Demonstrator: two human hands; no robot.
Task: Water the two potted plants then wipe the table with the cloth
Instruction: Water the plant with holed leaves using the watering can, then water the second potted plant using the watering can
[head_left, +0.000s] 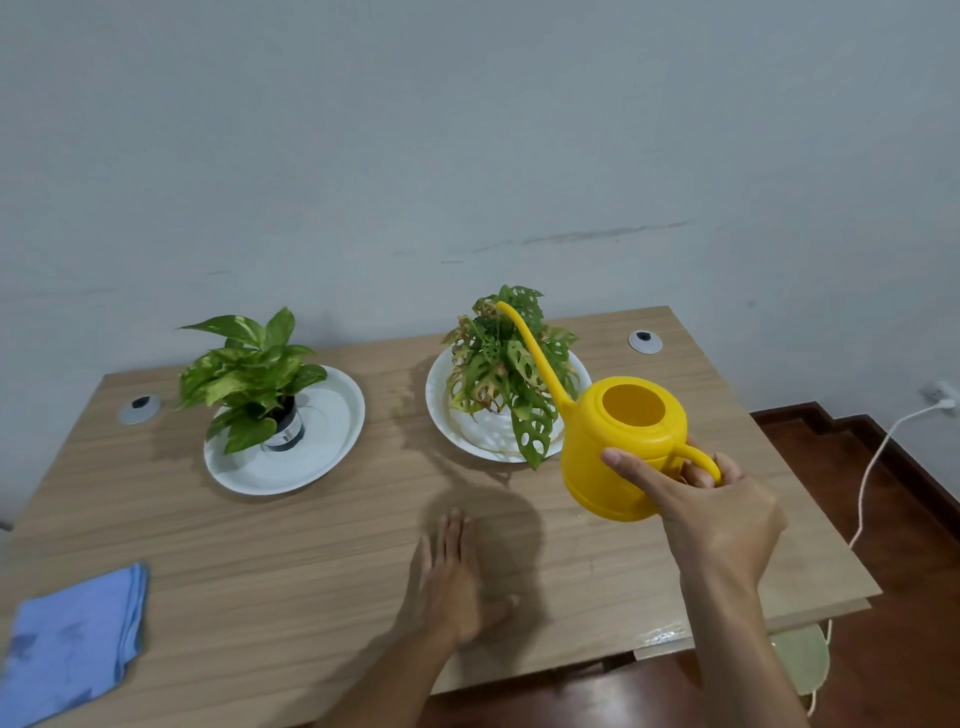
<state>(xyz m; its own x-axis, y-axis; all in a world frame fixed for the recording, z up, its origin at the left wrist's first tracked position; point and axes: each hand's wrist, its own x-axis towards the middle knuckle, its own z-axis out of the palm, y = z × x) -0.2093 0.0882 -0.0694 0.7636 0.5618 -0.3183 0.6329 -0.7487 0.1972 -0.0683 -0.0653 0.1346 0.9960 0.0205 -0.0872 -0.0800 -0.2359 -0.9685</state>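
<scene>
The wooden surface (322, 530) stands against a pale wall. On its far left lies a white saucer (332, 436) carrying a leafy potted plant (249, 379); on the far right, a second white saucer (441, 410) carries a holey-leaved plant (498, 364). A round grey cable cap (140, 409) sits at the far left, another (645, 341) at the far right. A folded blue cloth (72, 639) lies near left. The left hand (452, 582) rests flat near the middle.

Two round grey cable grommets sit in the wooden table top — one (140, 409) near its far-left corner, the other (645, 341) near its far-right corner. A white cable (866, 483) hangs off the table's right side to a wall socket (939, 396) — over dark red flooring (898, 545).
</scene>
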